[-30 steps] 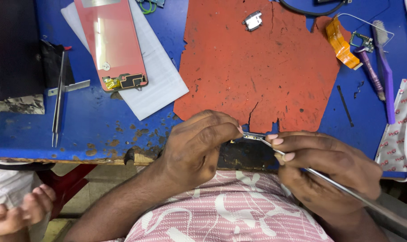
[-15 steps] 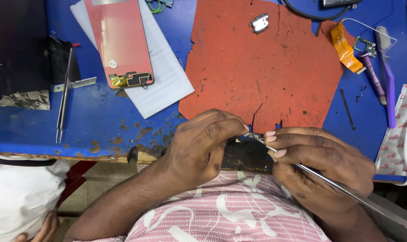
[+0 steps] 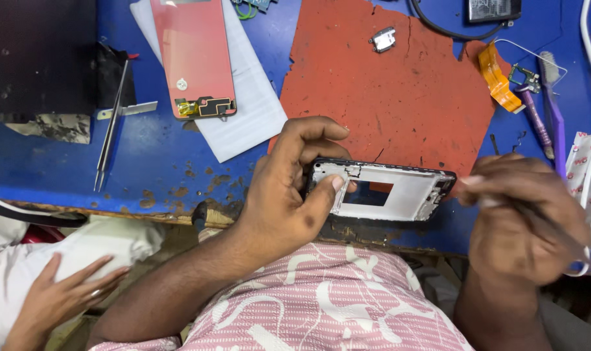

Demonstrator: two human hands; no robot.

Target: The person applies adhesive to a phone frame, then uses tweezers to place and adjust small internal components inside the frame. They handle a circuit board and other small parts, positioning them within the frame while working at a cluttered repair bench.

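Left hand [image 3: 286, 195]: I pinch the phone frame [image 3: 380, 190] at its end, steadying it over the counter [image 3: 146, 162] edge.
Right hand [image 3: 526, 214]: closed on a thin metal tool [image 3: 555, 231], beside the frame's other end.

Phone frame [image 3: 399, 192] in left hand [image 3: 289, 195], thin tool [image 3: 555, 231] in right hand [image 3: 526, 218].
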